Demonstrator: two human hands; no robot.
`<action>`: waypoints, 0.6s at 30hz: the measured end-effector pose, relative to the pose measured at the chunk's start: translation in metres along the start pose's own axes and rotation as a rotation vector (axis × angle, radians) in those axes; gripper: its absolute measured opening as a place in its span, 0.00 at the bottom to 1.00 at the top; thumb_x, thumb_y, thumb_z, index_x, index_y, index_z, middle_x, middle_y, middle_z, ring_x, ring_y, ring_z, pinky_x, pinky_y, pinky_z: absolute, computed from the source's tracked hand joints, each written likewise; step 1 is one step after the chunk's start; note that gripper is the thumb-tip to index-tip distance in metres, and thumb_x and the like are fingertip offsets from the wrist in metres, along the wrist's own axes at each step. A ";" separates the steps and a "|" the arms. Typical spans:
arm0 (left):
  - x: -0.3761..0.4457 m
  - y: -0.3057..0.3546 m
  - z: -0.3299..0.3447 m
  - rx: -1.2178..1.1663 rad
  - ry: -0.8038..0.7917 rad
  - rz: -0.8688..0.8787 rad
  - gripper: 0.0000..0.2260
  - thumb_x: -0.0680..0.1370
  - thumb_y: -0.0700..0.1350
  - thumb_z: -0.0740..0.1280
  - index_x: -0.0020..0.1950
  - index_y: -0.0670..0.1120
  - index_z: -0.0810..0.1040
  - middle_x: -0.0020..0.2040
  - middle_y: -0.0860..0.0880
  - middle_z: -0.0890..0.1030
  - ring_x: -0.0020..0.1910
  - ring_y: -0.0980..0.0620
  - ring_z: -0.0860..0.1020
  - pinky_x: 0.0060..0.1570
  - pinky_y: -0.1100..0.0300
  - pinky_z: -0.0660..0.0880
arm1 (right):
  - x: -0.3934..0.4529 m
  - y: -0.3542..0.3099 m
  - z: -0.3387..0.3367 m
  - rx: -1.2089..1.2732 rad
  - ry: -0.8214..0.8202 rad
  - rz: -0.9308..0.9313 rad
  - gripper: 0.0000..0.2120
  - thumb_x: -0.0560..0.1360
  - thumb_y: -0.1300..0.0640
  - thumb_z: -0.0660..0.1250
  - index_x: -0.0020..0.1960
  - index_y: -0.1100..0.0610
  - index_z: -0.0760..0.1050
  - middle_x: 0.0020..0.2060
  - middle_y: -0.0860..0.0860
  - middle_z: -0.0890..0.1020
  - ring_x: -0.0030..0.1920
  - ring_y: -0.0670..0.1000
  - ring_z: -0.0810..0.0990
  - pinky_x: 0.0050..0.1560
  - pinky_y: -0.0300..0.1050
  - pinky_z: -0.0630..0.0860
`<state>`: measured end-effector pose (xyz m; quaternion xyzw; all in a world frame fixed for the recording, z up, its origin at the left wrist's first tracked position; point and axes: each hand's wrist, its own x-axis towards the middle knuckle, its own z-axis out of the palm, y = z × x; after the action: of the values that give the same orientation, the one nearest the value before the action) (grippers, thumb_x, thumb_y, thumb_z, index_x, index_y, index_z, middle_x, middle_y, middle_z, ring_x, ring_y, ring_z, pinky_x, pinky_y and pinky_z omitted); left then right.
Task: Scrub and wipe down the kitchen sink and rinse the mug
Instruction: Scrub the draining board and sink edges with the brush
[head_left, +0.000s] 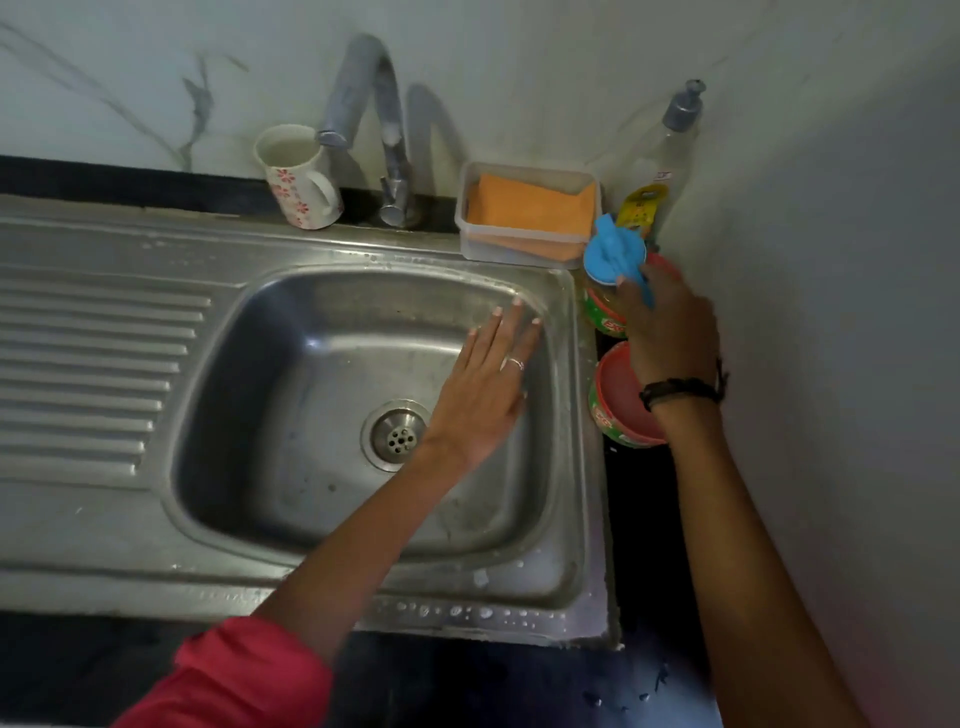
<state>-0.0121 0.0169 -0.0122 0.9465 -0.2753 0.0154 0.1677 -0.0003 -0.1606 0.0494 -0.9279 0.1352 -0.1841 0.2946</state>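
Observation:
The steel sink has a ribbed drainboard on its left and a round drain in the basin floor. My left hand reaches over the basin with straight fingers, its fingertips at the right rear wall. My right hand is at the counter's right edge and holds a blue scrubber over a green and red tub. A white mug with red flowers stands behind the sink, left of the tap.
A clear box with an orange cloth sits at the back right. A second red-lidded tub stands under my right wrist. A pump bottle stands in the corner by the wall. Water drops dot the sink's front rim.

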 end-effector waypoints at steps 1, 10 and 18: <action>-0.010 -0.007 -0.003 0.008 0.014 -0.023 0.35 0.77 0.41 0.64 0.77 0.47 0.46 0.77 0.44 0.42 0.76 0.46 0.42 0.73 0.54 0.41 | -0.010 -0.011 -0.001 0.043 -0.012 -0.044 0.15 0.78 0.50 0.58 0.55 0.60 0.75 0.47 0.59 0.80 0.48 0.60 0.78 0.42 0.44 0.68; -0.182 -0.111 -0.043 0.013 0.070 -0.556 0.36 0.74 0.43 0.69 0.76 0.42 0.53 0.76 0.40 0.47 0.75 0.43 0.44 0.71 0.49 0.41 | -0.136 -0.132 0.054 0.380 -0.681 -0.130 0.09 0.78 0.50 0.62 0.43 0.52 0.76 0.24 0.46 0.76 0.27 0.42 0.74 0.32 0.40 0.70; -0.330 -0.194 -0.082 0.127 0.134 -0.954 0.29 0.75 0.41 0.67 0.73 0.37 0.60 0.74 0.37 0.58 0.74 0.37 0.51 0.71 0.41 0.48 | -0.209 -0.218 0.119 0.427 -1.186 -0.147 0.04 0.79 0.52 0.60 0.46 0.51 0.71 0.31 0.44 0.79 0.26 0.43 0.72 0.30 0.37 0.68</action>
<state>-0.1843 0.3678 -0.0351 0.9724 0.2020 0.0143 0.1155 -0.1063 0.1457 0.0344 -0.7997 -0.1549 0.3187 0.4846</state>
